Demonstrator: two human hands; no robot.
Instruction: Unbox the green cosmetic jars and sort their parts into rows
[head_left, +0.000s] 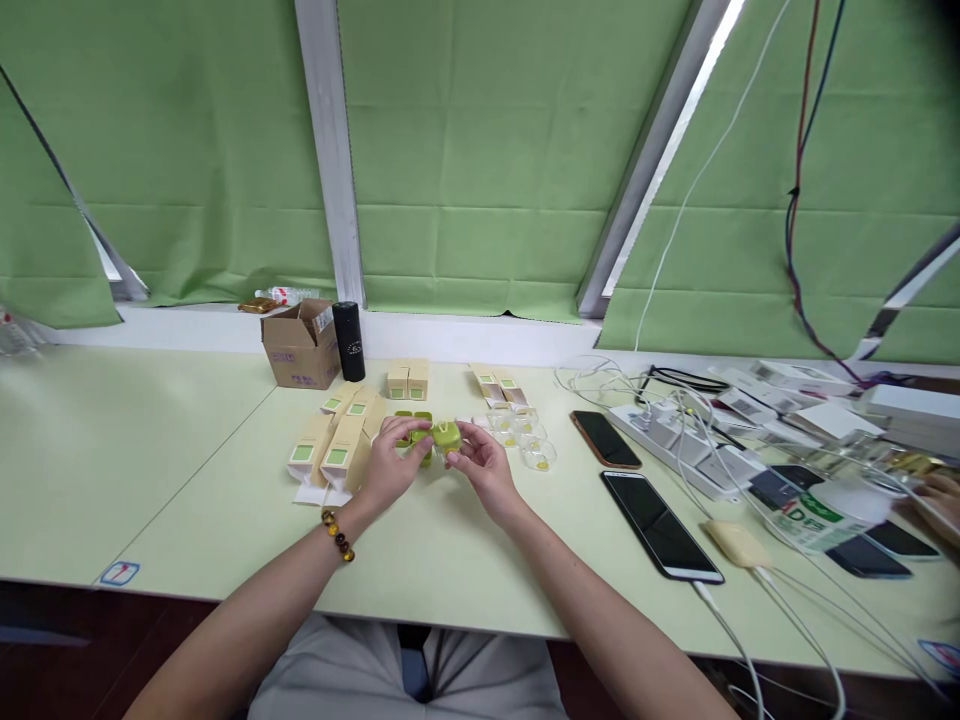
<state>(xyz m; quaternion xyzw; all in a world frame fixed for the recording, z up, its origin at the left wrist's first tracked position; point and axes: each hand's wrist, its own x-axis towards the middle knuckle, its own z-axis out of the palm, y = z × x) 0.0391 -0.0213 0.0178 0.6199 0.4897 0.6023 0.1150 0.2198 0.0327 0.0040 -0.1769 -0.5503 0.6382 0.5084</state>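
Note:
In the middle of the table a small green case [447,436] with a shiny rounded top sits between my two hands. My right hand [486,470] pinches its right side with thumb and fingers. From the left, my left hand [391,468] closes thumb and fingers at the case's near left edge. Partly covered by the left fingers, several green pieces [424,416] stand just behind. Clear plastic pieces with yellow bits [538,455] lie right of my right hand. Beige cartons with green labels [346,452] lie beside my left hand.
More beige cartons [408,380] stand behind, with opened ones [498,385] farther right. A cardboard box [301,345] and black cylinder [349,342] are at the back left. Phones [660,525], a power strip [686,450] and cables cover the right. Another person's hand [941,500] shows at the right edge.

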